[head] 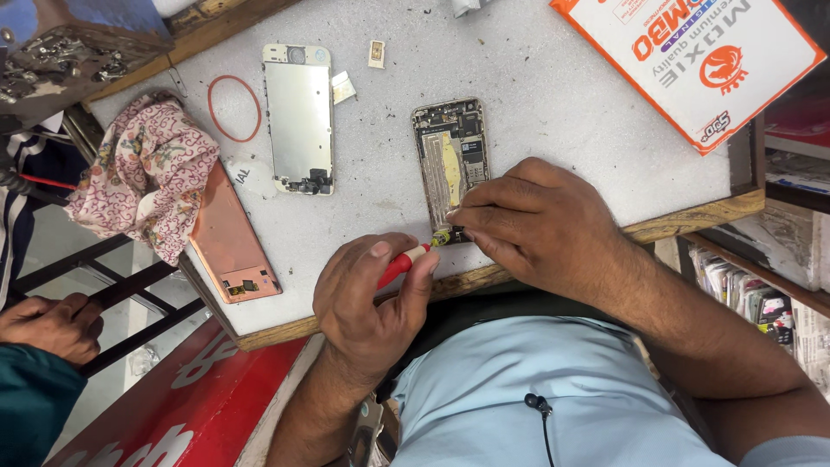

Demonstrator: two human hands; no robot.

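Left hand [372,298] pinches red-handled screwdriver [406,262], tip at opened phone body [451,160] near tabletop [536,95] front edge; right hand [540,220] fingers pressed together, steadying the phone; detached screen [299,117] set aside.

We recorded one package: a flat rectangular box [692,60] in white with an orange border and coloured print, lying at the worktop's far right corner, partly cut off by the frame; a detached phone screen panel [298,117], pale and reflective, lay face-down left of centre on the worktop; just beside its upper right corner lay a small white label-like slip [343,86]; a red sign board [173,415] with white lettering stood below the worktop's near edge, at lower left.
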